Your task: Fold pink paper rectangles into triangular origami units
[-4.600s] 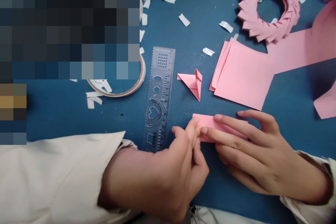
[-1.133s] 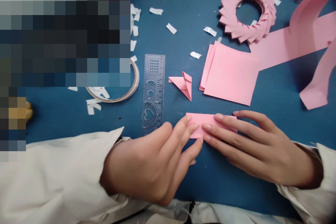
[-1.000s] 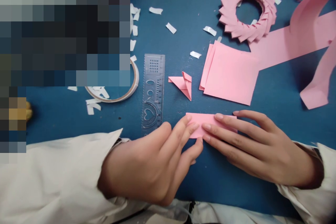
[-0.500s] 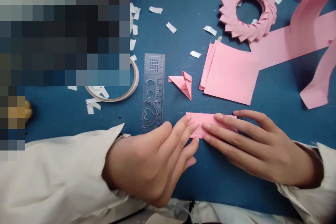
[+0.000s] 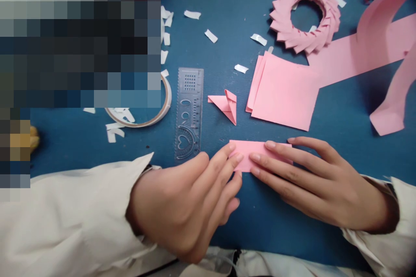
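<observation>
A folded strip of pink paper (image 5: 248, 147) lies flat on the blue table, its long side running left to right. My left hand (image 5: 191, 199) is at its left end, with outstretched fingertips resting on the paper and the lower fingers beside its near edge. Across the right part of the strip lies my right hand (image 5: 318, 181), palm down, fingers spread and long. Its thumb is hidden. Just beyond the strip sit a small folded pink paper piece (image 5: 230, 106) and a stack of pink paper squares (image 5: 286, 91).
A clear plastic ruler (image 5: 189, 112) lies left of the folded piece. Further left is a roll of tape (image 5: 167, 104), partly masked. A pink folded-paper ring (image 5: 281, 19), long pink paper strips (image 5: 341, 62) and white scraps (image 5: 211, 36) lie toward the back.
My left hand has slid slightly left and toward me along the strip. The right hand stays in place on the paper. The whole view has shifted a little.
</observation>
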Demonstrator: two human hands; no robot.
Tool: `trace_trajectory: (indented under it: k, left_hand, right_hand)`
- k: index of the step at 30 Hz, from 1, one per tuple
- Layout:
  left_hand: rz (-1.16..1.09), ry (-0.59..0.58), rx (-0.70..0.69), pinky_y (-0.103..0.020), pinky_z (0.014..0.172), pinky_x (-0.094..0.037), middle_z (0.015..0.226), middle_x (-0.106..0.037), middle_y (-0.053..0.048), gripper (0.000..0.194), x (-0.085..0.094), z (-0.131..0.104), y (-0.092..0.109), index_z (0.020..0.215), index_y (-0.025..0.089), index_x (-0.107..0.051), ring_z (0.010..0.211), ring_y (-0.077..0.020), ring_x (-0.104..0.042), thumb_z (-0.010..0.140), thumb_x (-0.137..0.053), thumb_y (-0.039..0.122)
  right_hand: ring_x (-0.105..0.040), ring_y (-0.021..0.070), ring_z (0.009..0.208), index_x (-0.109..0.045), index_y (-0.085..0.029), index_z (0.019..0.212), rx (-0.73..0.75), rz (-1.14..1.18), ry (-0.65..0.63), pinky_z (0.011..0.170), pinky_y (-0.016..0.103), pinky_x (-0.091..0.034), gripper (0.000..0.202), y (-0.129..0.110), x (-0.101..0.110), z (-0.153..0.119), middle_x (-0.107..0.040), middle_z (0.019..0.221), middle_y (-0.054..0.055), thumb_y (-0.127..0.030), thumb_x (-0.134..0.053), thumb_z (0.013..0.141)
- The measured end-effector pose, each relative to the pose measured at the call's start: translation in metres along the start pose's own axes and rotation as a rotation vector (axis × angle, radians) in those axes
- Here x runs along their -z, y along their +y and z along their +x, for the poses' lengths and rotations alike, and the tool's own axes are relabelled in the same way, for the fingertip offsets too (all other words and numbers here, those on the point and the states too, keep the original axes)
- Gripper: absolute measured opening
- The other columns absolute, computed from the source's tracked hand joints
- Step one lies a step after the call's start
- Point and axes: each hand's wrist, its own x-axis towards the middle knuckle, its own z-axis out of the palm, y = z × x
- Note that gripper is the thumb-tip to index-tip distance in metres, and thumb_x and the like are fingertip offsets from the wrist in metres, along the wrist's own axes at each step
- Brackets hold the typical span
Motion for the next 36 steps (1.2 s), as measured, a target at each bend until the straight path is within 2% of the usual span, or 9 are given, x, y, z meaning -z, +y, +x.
trace_trajectory:
  k: [7,15,19,23,26,30,36]
  left_hand:
    - [0.033,0.041,0.009,-0.037,0.064,-0.053,0.099,-0.065,-0.019,0.035,-0.002,-0.005,0.003,0.101,-0.002,-0.061,0.101,-0.0358,-0.059,0.081,-0.056,0.027]
    - [0.000,0.073,0.011,-0.037,0.060,-0.051,0.092,-0.067,-0.018,0.021,-0.002,-0.006,0.003,0.080,0.004,-0.063,0.097,-0.0350,-0.061,0.078,-0.060,0.025]
    - [-0.025,0.076,-0.010,-0.038,0.063,-0.050,0.092,-0.067,-0.018,0.026,-0.002,-0.006,0.004,0.085,0.002,-0.062,0.099,-0.0369,-0.059,0.078,-0.061,0.027]
    - [-0.050,0.052,0.044,-0.041,0.067,-0.049,0.098,-0.066,-0.018,0.031,-0.002,-0.005,0.006,0.096,-0.001,-0.061,0.104,-0.0380,-0.055,0.079,-0.060,0.025]
    - [-0.035,0.068,0.029,-0.038,0.064,-0.048,0.099,-0.066,-0.017,0.030,-0.004,-0.003,0.003,0.099,0.000,-0.061,0.100,-0.0341,-0.057,0.079,-0.061,0.022]
    - [0.019,0.084,-0.092,-0.034,0.056,-0.044,0.099,-0.065,-0.015,0.028,-0.007,-0.003,-0.005,0.096,0.004,-0.063,0.094,-0.0317,-0.059,0.080,-0.059,0.026]
    - [0.019,0.033,-0.062,-0.034,0.055,-0.042,0.100,-0.065,-0.013,0.026,-0.007,-0.001,-0.006,0.098,0.005,-0.063,0.094,-0.0313,-0.059,0.083,-0.056,0.025]
  right_hand:
    - [-0.043,0.0207,0.122,-0.052,-0.017,0.120,0.000,-0.011,-0.002,0.099,0.043,-0.040,0.031,0.000,-0.001,0.000,-0.043,0.134,0.004,-0.018,-0.042,0.090]
    - [-0.044,0.0223,0.121,-0.049,-0.015,0.123,0.004,0.003,-0.001,0.097,0.044,-0.040,0.034,0.000,-0.002,0.000,-0.043,0.134,0.005,-0.018,-0.043,0.089]
    - [-0.044,0.0220,0.121,-0.049,-0.014,0.122,0.001,0.003,0.002,0.097,0.043,-0.040,0.033,0.001,-0.001,0.001,-0.043,0.134,0.005,-0.018,-0.043,0.090]
    - [-0.043,0.0213,0.121,-0.051,-0.016,0.121,0.001,-0.008,-0.001,0.097,0.043,-0.041,0.032,0.001,-0.001,0.001,-0.043,0.134,0.005,-0.018,-0.043,0.090]
    - [-0.043,0.0216,0.122,-0.050,-0.016,0.122,0.003,-0.007,-0.002,0.097,0.043,-0.040,0.033,0.000,-0.001,0.000,-0.043,0.134,0.005,-0.018,-0.042,0.090]
    - [-0.043,0.0222,0.121,-0.049,-0.014,0.123,0.000,-0.011,0.004,0.098,0.044,-0.039,0.034,0.000,-0.001,0.000,-0.044,0.134,0.005,-0.018,-0.043,0.090]
    - [-0.043,0.0215,0.121,-0.050,-0.015,0.122,0.000,-0.008,0.010,0.098,0.043,-0.039,0.033,0.000,-0.002,0.000,-0.044,0.133,0.004,-0.019,-0.044,0.090]
